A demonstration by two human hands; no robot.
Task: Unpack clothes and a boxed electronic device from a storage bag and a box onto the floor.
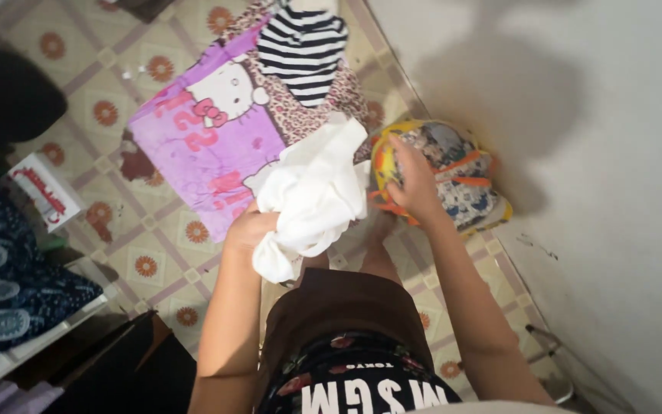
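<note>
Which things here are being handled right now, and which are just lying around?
In hand: white cloth, gripped by left hand; yellow basket of clothes, touched by right hand.

Lying about: purple cartoon sheet, striped garment, leopard-print fabric, small box.

Tiled floor with laundry spread against the wall

The floor (128, 230) is laid in pale tiles with orange flower medallions and purplish diagonal bands. A purple cartoon-print cloth (201, 138) lies flat on it, with a leopard-print piece (300, 115) overlapping its far edge and a black-and-white striped garment (304, 54) on top of that. Just to the right, beside the white wall, a round yellow basket (492, 207) packed with patterned clothes stands on the tiles. At the left a small white packet with red print (44, 192) lies near a dark blue patterned fabric (1, 284).
</note>
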